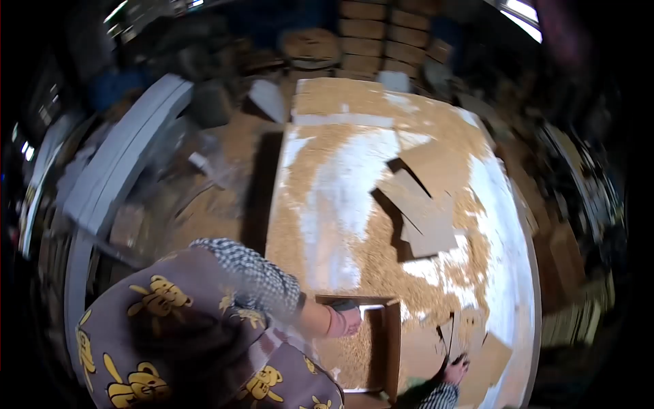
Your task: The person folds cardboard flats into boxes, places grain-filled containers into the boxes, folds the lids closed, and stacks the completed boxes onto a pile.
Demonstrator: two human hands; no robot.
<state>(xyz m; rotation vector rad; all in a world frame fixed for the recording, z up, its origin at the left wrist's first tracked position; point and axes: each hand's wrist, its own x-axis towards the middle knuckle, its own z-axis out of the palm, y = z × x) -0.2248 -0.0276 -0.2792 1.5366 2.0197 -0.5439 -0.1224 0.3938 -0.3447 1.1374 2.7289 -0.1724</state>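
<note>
A cardboard box [393, 341] with an open top and sawdust-like tan bits inside stands at the table's near edge. My left hand [346, 322] reaches over this box with its fingers curled, close to the far wall. Something dark lies at the top of the fingers, too blurred to name. My right hand [455, 369] is right of the box, closed around a thin, dark, pointed tool [450, 335]. Whether it is a knife or scissors cannot be made out. Beneath that hand lie flat cardboard pieces [501, 351].
The white table [514, 238] is strewn with tan shavings [381, 273]. Several cardboard sheets [429, 221] overlap at mid-table. Stacked brown blocks or boxes [361, 28] stand behind it. A long pale beam [126, 146] and clear plastic are at left.
</note>
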